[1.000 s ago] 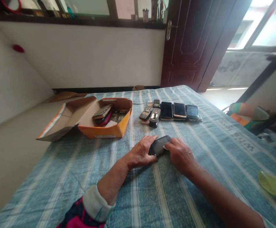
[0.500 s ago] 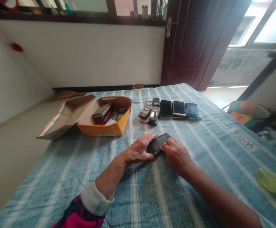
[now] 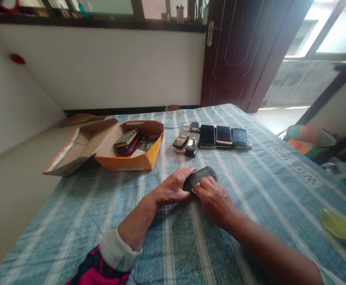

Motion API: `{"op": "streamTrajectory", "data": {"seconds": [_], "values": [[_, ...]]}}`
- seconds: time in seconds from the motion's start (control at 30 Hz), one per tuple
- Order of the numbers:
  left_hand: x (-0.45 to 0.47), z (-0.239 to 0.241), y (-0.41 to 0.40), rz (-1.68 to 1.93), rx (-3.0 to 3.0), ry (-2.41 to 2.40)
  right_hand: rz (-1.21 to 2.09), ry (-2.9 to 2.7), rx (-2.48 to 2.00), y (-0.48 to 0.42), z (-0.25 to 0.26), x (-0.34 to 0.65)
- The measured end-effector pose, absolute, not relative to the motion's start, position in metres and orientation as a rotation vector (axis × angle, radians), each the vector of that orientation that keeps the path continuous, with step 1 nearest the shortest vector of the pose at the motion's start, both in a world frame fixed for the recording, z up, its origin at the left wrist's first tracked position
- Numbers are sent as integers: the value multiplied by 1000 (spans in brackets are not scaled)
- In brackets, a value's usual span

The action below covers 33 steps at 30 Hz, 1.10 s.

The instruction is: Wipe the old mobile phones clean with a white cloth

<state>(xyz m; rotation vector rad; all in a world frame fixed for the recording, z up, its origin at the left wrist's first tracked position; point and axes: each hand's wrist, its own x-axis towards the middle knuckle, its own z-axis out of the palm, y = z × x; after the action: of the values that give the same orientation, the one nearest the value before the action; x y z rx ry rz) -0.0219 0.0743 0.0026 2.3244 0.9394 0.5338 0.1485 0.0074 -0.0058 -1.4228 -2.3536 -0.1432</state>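
A dark touchscreen phone (image 3: 204,174) lies on the blue striped tablecloth (image 3: 250,186) in front of me. My left hand (image 3: 173,187) grips its left end, fingers curled over the edge. My right hand (image 3: 213,198) rests on its near side, with bent fingers pressing on the screen. Farther back, a row of several old phones (image 3: 211,136) lies side by side: small keypad ones on the left, three larger touchscreen ones on the right.
An open orange cardboard box (image 3: 144,160) holding several more phones stands at the back left, its lid flap spread toward the table edge. A yellow-green object (image 3: 341,226) lies at the right edge. A dark wooden door (image 3: 241,55) stands behind the table.
My right hand has slid left along the phone, from its right end onto the screen. The left hand has kept its grip and the phone has hardly moved.
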Motion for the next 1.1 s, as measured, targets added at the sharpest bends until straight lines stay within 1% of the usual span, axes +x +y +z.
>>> {"op": "streamTrajectory", "data": {"seconds": [0.3,0.5,0.63,0.73,0.87,1.1], "values": [[-21,9,73,488,2280,981,-169,-2180,-1756,32,-7,191],[-17,5,70,537,2286,1052,-135,-2096,-1704,38,-14,200],[-11,2,67,621,2356,1214,-112,-2037,-1643,39,-18,202],[-9,6,65,578,2428,1366,-76,-2017,-1637,40,-18,203],[-7,10,63,503,2462,1437,-33,-2001,-1618,41,-19,205],[1,5,56,638,2335,1507,-22,-1987,-1623,41,-19,203]]}}
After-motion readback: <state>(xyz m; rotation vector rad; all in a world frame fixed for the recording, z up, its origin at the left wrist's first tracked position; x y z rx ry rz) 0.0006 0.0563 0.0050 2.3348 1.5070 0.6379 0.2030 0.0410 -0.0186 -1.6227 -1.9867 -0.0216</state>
